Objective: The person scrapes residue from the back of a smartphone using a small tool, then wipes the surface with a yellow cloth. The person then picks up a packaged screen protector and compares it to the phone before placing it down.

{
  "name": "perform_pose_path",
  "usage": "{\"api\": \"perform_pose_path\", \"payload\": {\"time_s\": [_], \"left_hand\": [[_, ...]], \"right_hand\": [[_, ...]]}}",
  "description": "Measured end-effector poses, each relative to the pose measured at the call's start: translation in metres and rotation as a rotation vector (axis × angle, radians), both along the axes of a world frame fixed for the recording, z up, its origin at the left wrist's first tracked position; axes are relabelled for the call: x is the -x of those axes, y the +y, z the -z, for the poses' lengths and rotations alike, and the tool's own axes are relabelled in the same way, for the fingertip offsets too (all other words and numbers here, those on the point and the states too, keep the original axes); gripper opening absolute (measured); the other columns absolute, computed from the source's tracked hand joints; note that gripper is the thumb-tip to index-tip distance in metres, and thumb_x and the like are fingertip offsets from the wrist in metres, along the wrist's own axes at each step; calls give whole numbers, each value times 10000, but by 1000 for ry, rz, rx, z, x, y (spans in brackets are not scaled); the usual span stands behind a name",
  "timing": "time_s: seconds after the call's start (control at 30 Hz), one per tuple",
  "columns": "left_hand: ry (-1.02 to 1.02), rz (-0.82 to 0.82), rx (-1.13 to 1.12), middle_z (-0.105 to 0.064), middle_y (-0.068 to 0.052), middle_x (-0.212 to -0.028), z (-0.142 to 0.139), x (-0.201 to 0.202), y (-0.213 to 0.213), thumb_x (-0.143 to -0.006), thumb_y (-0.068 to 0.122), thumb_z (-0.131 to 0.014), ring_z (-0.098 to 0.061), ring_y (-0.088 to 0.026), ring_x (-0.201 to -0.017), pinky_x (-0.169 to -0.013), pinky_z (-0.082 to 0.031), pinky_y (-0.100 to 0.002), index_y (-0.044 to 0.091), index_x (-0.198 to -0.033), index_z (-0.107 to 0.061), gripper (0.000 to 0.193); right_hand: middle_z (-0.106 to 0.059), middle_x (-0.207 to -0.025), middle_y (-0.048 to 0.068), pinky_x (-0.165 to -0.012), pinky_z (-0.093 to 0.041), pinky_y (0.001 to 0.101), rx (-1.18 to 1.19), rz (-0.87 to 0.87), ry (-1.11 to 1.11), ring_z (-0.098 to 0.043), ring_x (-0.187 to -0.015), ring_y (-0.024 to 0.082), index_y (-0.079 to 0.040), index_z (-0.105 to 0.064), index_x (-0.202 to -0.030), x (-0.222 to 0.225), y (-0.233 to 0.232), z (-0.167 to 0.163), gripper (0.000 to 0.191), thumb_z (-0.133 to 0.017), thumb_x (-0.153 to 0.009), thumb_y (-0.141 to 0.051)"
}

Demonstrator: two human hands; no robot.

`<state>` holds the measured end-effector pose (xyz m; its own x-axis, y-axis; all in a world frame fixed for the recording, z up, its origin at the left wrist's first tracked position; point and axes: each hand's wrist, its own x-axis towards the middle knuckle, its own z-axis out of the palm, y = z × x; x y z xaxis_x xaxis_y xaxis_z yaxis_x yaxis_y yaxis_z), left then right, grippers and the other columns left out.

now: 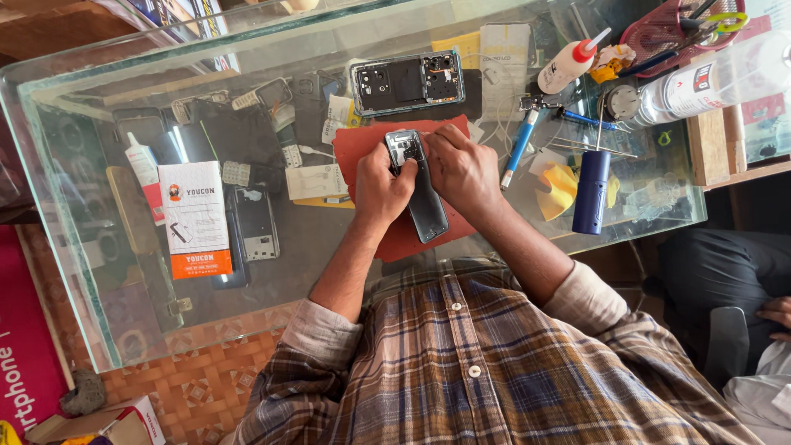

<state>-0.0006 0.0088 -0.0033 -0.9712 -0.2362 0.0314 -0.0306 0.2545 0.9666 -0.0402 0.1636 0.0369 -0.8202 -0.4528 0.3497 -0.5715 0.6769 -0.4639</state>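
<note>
A dark smartphone with its back cover off lies lengthwise on a red work mat, which sits on the glass tabletop, and both hands are on it. The left hand wraps the phone's left edge, its fingers curled together and clamped on the upper body near the exposed camera area. The right hand presses on the phone's right edge, its fingers bent together and closed against the top corner. Just beyond the mat, on the far side from the person, lies a second opened phone frame showing its dark inner parts. To the right of the mat lies a blue-handled tool, and further right a dark blue cylinder lies beside a scrap of yellow cloth. A white glue bottle with a red nozzle rests beyond the blue-handled tool. Well to the left of the mat, a white and orange packet lies flat, with a small white tube just beside it. The person wears a plaid shirt with the sleeves rolled.
</note>
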Motion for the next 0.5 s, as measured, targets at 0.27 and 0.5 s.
{"api": "perform_pose_path", "payload": {"time_s": [0.27, 0.5], "left_hand": [[44, 18, -32, -746, -150, -805, 1, -1, -2, -860, 98, -658, -768, -257, -743, -686, -582, -361, -47, -973, -642, 184], [37, 11, -13, -745, -151, -800, 3, 1, -3, -861, 97, -670, -773, -254, -748, -678, -580, -357, -44, -957, -645, 172]], "right_hand": [[-696, -975, 56, -601, -559, 403, -31, -22, -10, -696, -720, 304, -74, -739, -1024, 0, 5, -5, 138, -687, -897, -53], [-672, -892, 67, -567, -542, 422, -102, -43, -9, -677, -669, 311, -66, -732, -983, 4, 4, -6, 101, -670, -904, -56]]}}
